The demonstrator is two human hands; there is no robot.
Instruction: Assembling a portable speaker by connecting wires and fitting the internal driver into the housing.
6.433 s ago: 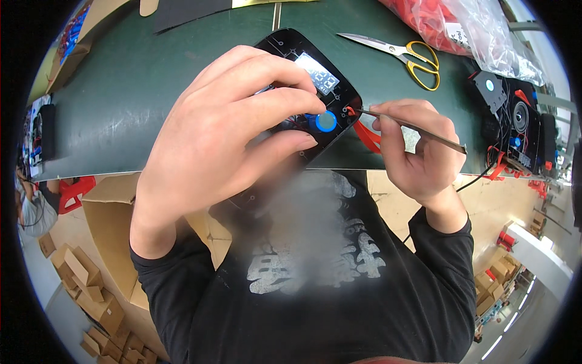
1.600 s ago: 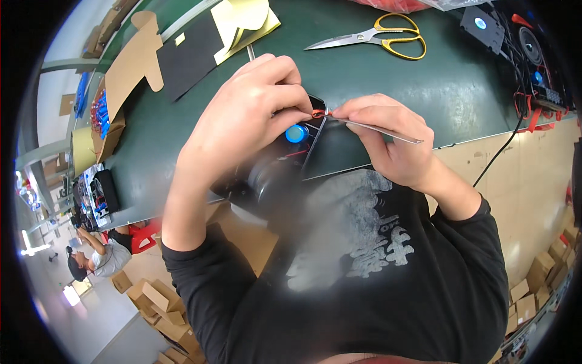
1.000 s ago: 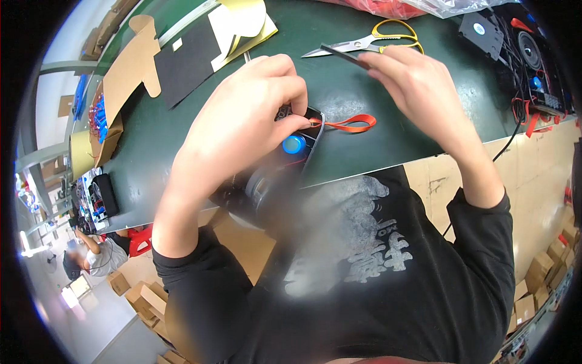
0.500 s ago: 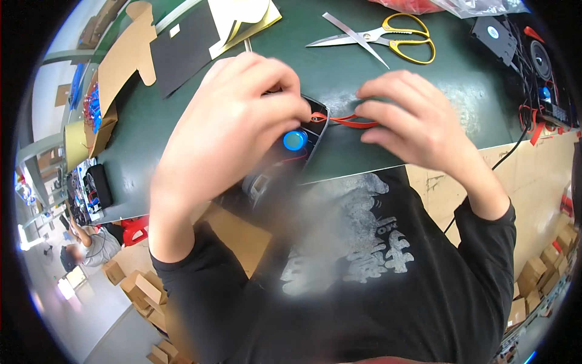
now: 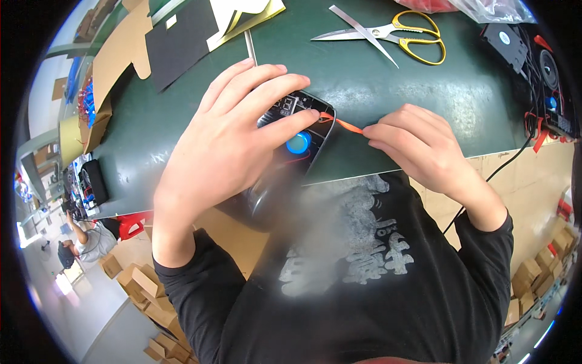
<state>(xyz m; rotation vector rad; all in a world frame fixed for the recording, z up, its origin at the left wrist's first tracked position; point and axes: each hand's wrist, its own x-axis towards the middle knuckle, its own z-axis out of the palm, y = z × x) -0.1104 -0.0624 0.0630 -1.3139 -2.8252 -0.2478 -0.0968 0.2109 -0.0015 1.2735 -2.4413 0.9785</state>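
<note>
A black plastic casing, hollow on top, lies at the table's near edge with its lower part blurred. Inside it are a round blue part, a thin red wire and a dark panel with white markings. My left hand lies over the casing, fingers spread, the thumb pressing beside an orange-red ribbon strap at the casing's right rim. Between the fingertips of my right hand, the strap's free end is pinched and drawn out taut to the right. The left palm hides part of the casing.
Yellow-handled scissors lie beyond my right hand, with a thin metal strip across the blades. Black sheet and cardboard lie far left. At the right are a speaker part and cables. A person is beyond, lower left.
My left fingers have uncurled and spread over the casing, showing more of its inside. My right hand has closed on the strap and moved slightly down and right.
</note>
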